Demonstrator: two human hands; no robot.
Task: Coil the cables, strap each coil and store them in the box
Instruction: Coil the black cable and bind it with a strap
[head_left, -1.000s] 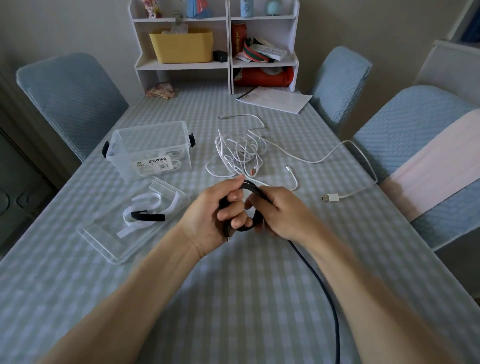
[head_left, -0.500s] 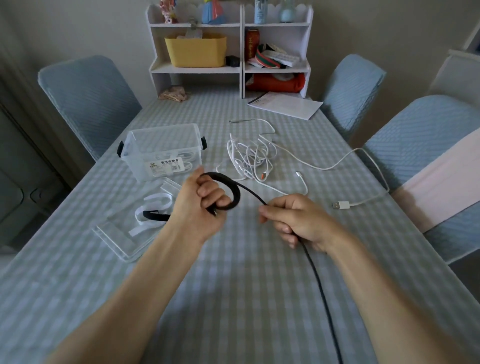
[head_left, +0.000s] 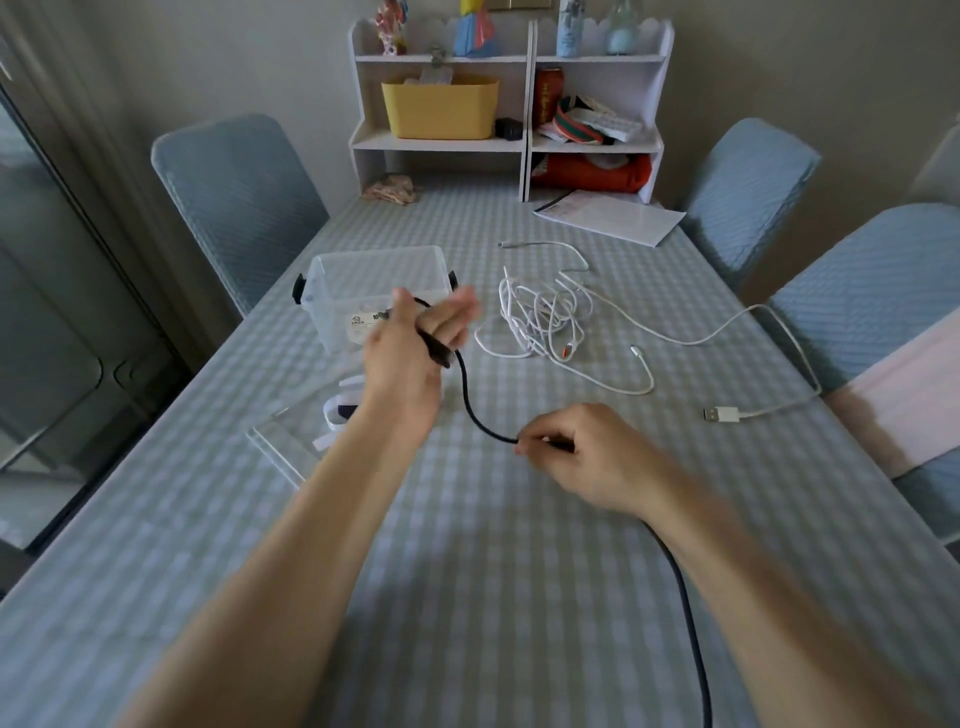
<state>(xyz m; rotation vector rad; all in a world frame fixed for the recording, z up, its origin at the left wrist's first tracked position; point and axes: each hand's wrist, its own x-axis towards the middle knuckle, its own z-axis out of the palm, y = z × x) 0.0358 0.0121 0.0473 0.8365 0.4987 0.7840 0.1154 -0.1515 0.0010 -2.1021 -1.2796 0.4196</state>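
My left hand (head_left: 410, 358) is raised in front of the clear plastic box (head_left: 363, 275) and holds a small loop of the black cable (head_left: 472, 410) between thumb and palm, with its fingers partly spread. The cable sags from there to my right hand (head_left: 582, 457), which pinches it lower down above the table. Behind my right forearm the cable runs off the bottom edge. A tangle of white cables (head_left: 545, 317) lies right of the box, one ending in a USB plug (head_left: 719, 414). The box lid (head_left: 285, 447) lies under my left forearm with white straps (head_left: 337, 410) on it.
The table wears a checked cloth (head_left: 467, 571). A white shelf unit (head_left: 509, 104) with a yellow bin stands at the far end, papers (head_left: 613, 221) beside it. Blue-covered chairs (head_left: 234, 197) stand on both sides.
My left hand has lifted away toward the box with the loop while my right hand slid back down the cable, so the span between them is longer. The camera tilted up slightly.
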